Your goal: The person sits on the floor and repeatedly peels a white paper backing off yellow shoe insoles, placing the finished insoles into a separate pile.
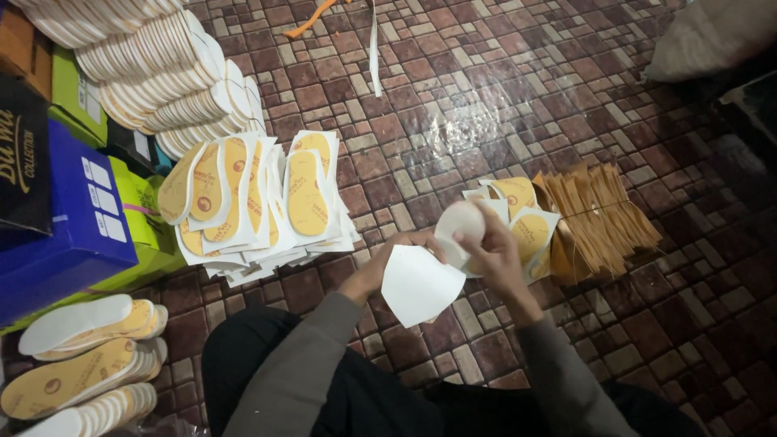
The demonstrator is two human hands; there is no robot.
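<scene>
At the floor's left edge stand stacked cardboard boxes, a blue box in front of green boxes and a dark one; all are shut, so what they hold cannot be seen. Above them a long leaning stack of white insoles curves in from the top left corner, its far end cut off. Near the bottom left corner finished tan-topped insoles lie in short piles, partly out of frame. Right of the boxes sits a fanned heap of white sheets printed with yellow insole shapes, resting on the brown tiled floor. In the middle, the left hand pinches a white sheet with closed fingers, the sheet hanging down just over the person's lap. The right hand curls closed around a white insole piece, touching the sheet's upper edge; how the two pieces join is hidden by the fingers. Just behind the right hand lies a small pile of printed yellow insole sheets, and beside it a bundle of tan cutouts stands on edge. An orange strip and a white strip lie near the top edge; a pale sack fills the dim top right corner
</scene>
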